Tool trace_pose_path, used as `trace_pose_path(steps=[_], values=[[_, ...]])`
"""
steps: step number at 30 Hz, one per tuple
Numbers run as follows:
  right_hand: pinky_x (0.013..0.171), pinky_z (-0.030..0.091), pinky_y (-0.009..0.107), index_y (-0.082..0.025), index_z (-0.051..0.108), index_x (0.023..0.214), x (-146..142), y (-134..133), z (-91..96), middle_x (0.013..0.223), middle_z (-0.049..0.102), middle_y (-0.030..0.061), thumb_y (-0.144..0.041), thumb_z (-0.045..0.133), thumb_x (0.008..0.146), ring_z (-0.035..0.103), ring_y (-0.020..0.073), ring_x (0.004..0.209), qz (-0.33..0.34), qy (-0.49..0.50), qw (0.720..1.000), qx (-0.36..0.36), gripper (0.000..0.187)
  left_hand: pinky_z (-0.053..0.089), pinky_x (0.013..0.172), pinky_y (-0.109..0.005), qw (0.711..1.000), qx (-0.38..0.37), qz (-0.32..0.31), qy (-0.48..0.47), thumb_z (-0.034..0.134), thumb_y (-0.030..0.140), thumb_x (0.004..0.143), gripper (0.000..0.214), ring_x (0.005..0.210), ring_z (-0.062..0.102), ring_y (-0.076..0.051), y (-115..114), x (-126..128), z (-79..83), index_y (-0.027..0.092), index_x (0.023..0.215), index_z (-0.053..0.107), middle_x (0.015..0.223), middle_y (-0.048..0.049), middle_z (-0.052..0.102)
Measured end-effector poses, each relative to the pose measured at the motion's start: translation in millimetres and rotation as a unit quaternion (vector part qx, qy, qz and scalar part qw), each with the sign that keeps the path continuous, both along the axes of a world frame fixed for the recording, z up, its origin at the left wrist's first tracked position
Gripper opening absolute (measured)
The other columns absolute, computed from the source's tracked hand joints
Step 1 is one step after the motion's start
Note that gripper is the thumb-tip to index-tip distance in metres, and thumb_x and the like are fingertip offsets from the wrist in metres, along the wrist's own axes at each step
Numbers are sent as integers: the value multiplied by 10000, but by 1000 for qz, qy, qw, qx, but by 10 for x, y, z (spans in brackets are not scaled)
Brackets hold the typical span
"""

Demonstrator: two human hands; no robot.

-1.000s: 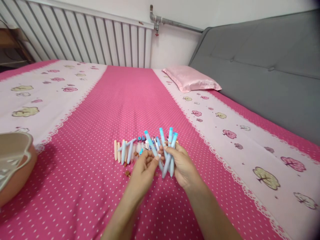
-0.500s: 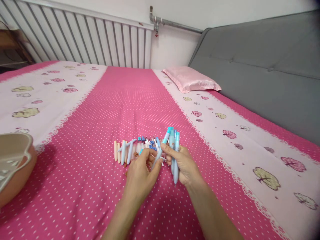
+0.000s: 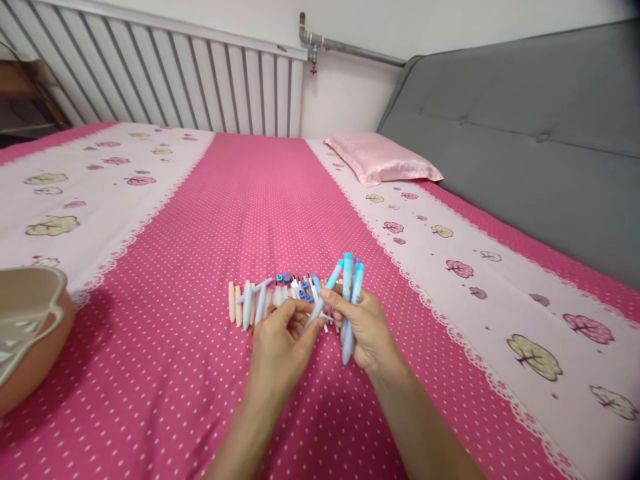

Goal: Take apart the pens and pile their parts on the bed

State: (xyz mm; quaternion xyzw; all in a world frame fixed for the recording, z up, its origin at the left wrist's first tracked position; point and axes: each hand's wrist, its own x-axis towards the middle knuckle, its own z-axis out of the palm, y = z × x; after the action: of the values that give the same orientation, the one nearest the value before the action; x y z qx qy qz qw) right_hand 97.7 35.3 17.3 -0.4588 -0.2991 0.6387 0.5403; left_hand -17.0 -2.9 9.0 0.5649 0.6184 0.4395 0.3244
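My left hand [image 3: 283,343] pinches the lower end of a light blue pen [image 3: 318,308] that slants up to the right. The thumb of my right hand [image 3: 369,330] presses against this pen's upper part. Several more light blue pens [image 3: 348,277] with turquoise ends are clasped in my right hand, pointing up. Behind both hands, pen parts lie on the bed: peach barrels [image 3: 231,303] and pale blue barrels [image 3: 247,307] at the left, small dark blue caps [image 3: 305,293] and thin white refills [image 3: 313,291] further right. My hands hide part of this pile.
A beige basin [image 3: 55,320] with white pieces inside stands at the left edge. The pink dotted bedspread [image 3: 240,193] spreads under everything. A pink pillow [image 3: 383,159] rests at the far right by the grey headboard [image 3: 520,107]. A white radiator [image 3: 200,80] lines the wall.
The bunch of pens in my right hand has shifted and turned slightly. The pen between my hands stays in nearly the same place.
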Motion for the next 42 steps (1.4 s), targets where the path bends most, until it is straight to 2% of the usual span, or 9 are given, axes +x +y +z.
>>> trace_pose_path(steps=[7,12,16,19,22,27,32,37,42], values=[[357,314,141,-137,576,621,70,25,32,387,456,-75,-262,801,511,377,27,355,38,28,999,-18,280,406,552,-210,993,-35,-53,-101,567,348,756,217,589,530,-109,14,-4,45,146,815,623,667,-13,610],[377,321,122,-129,609,666,105,27,64,408,466,-73,-256,779,563,384,14,366,79,65,995,-15,236,392,519,-208,962,-99,-107,-231,489,403,794,303,511,504,-98,-1,-6,93,134,700,592,574,-19,591],[377,320,114,-116,640,732,118,28,97,415,455,-74,-240,766,585,381,14,378,90,86,992,-13,230,381,484,-203,942,-135,-90,-295,497,445,780,320,464,483,-88,-8,-3,134,135,801,575,547,-3,582],[371,318,112,-112,649,762,126,33,108,427,449,-75,-229,767,580,378,15,386,64,97,993,-12,246,369,465,-181,941,-128,-61,-308,664,404,647,376,449,470,-67,23,3,141,153,888,520,566,33,579],[373,321,112,-119,643,755,133,36,111,436,447,-76,-229,772,573,375,15,390,42,104,994,-10,249,356,442,-172,945,-120,-43,-301,733,362,555,422,421,459,-57,52,2,108,166,825,474,549,46,575],[379,324,109,-144,602,677,135,33,131,428,433,-81,-257,779,562,366,16,393,33,119,992,-5,239,370,447,-190,950,-131,-68,-276,526,484,739,348,420,483,-76,19,-18,81,138,716,530,525,-6,582],[377,324,108,-150,594,655,127,30,146,437,422,-84,-253,789,543,353,17,401,42,148,988,-7,248,371,451,-197,941,-162,-64,-291,439,516,779,457,405,464,-73,4,-31,108,123,576,551,495,-31,563],[380,329,110,-147,618,700,127,41,127,458,417,-86,-237,774,572,347,18,410,36,156,987,2,221,368,443,-184,948,-112,-35,-295,658,459,647,389,437,465,-63,45,-40,88,143,843,542,606,14,589],[378,329,114,-149,618,712,123,39,124,456,417,-87,-222,770,581,343,19,406,17,160,987,1,213,347,439,-164,951,-82,-34,-298,692,350,643,309,451,421,-44,37,-40,97,148,796,515,576,45,532]])
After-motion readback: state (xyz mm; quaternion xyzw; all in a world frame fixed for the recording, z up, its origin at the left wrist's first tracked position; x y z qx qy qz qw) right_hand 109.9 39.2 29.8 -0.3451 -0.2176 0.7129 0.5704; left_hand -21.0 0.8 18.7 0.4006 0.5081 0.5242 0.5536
